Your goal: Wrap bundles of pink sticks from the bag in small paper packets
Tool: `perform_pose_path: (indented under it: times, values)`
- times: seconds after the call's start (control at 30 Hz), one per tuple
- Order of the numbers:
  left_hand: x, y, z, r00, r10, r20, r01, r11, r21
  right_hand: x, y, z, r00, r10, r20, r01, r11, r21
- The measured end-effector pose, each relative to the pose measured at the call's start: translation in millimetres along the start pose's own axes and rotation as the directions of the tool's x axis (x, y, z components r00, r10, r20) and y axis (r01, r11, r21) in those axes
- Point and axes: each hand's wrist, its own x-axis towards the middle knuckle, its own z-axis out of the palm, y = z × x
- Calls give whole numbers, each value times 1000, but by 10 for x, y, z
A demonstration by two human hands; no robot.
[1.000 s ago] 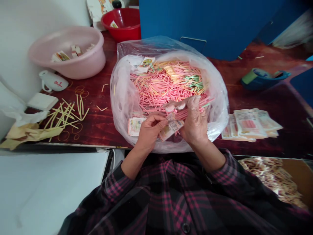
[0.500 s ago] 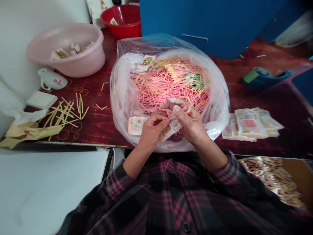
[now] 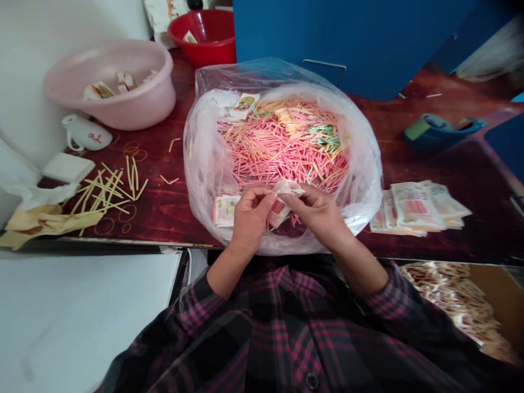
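Note:
A small clear printed packet (image 3: 279, 213) with pink sticks inside is held between both hands, over the near side of a plastic-lined bag (image 3: 370, 158). My left hand (image 3: 252, 215) pinches the packet's upper left edge. My right hand (image 3: 321, 213) pinches its upper right side, fingers closed. Beyond the hands lies a heap of pink, orange and green sticks (image 3: 274, 144). A flat stack of empty-looking packets (image 3: 224, 210) rests at the bag's near left, beside my left hand. More small packets (image 3: 244, 105) lie at its far left.
Left are a pink basin (image 3: 164, 103), a white mug (image 3: 92, 134), yellow sticks (image 3: 98, 191) and rubber bands. Filled packets (image 3: 415, 204) lie right of the bag, a blue container (image 3: 434, 142) behind them. A red basin (image 3: 208, 52) and blue panel (image 3: 327, 33) stand at the back.
My right hand has turned and its spread fingers have closed on the packet's top. The packet now stands more upright, with pink sticks showing inside it. My left hand has barely moved.

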Motion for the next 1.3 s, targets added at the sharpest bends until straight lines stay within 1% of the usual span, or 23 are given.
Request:
perform_pose_path:
  times: [0.07, 0.13, 0.2, 0.33, 0.4, 0.43, 0.5, 0.57, 0.6, 0.63, 0.7, 0.77, 0.8, 0.83, 0.9, 0.93, 1.0, 1.03, 1.1, 1.13, 1.17, 1.23, 1.3]
  values:
    - [-10, 14, -4, 996, -42, 74, 43, 999, -7, -4, 10, 27, 1000, 19, -24, -18, 999, 27]
    - [-20, 37, -10, 982, -101, 162, 105, 994, -21, -1, 21, 52, 998, 13, -55, -9, 997, 76]
    - [-29, 53, -12, 969, -133, 207, 141, 990, -22, -6, 37, 81, 997, 25, -70, -16, 992, 122]
    - [-54, 44, 7, 971, -114, 209, 112, 994, 21, -67, 75, 142, 997, 49, -53, -40, 987, 155]
    - [-73, 59, 0, 965, -106, 241, 96, 994, 53, -102, 86, 107, 998, 36, -48, -29, 989, 143]
    - [-83, 85, -19, 961, -100, 256, 83, 994, 77, -115, 85, 48, 998, 22, -66, -14, 991, 131]
    - [-94, 179, -106, 964, -66, 258, 23, 986, 168, -136, 66, -181, 987, -16, -162, 30, 996, 84]
    - [-85, 304, -262, 981, 8, 195, -73, 941, 329, -167, 23, -563, 950, -73, -303, 70, 997, -18]
    - [-70, 361, -362, 985, 59, 163, -125, 892, 435, -191, -1, -796, 924, -99, -368, 70, 993, -91]
    - [-49, 404, -469, 981, 121, 152, -185, 820, 542, -222, -22, -1044, 900, -139, -413, 68, 981, -183]
    - [8, 432, -683, 957, 200, 208, -289, 644, 708, -299, -31, -1533, 843, -220, -491, 20, 925, -380]
    - [73, 380, -859, 933, 224, 281, -357, 492, 794, -374, 31, -1935, 827, -250, -504, -88, 827, -555]
    - [105, 335, -924, 925, 220, 308, -376, 429, 822, -404, 88, -2085, 851, -253, -459, -109, 771, -627]
    - [134, 288, -973, 919, 208, 335, -391, 378, 839, -427, 156, -2197, 865, -274, -421, -109, 716, -689]
    - [181, 209, -1022, 910, 178, 374, -413, 316, 854, -451, 289, -2314, 856, -354, -376, -74, 637, -768]
    - [200, 187, -1027, 908, 159, 388, -419, 297, 858, -454, 335, -2326, 840, -399, -368, -54, 612, -789]
    - [228, 182, -1014, 909, 110, 403, -417, 258, 871, -440, 354, -2276, 802, -476, -361, -9, 594, -804]
    - [240, 197, -999, 911, 79, 404, -411, 233, 881, -421, 327, -2218, 787, -501, -360, 13, 597, -802]
    - [262, 239, -962, 916, 14, 401, -397, 180, 900, -360, 220, -2031, 784, -513, -349, 55, 618, -784]
    - [271, 260, -942, 918, -15, 396, -389, 161, 907, -317, 158, -1900, 794, -502, -343, 69, 635, -769]
    - [278, 277, -921, 921, -37, 387, -378, 146, 914, -268, 101, -1743, 814, -477, -330, 81, 657, -749]
    - [286, 294, -884, 930, -64, 363, -354, 124, 927, -164, 25, -1365, 851, -443, -283, 151, 722, -675]
    - [282, 291, -860, 937, -66, 343, -335, 109, 936, -65, 6, -948, 923, -363, -127, 239, 800, -550]
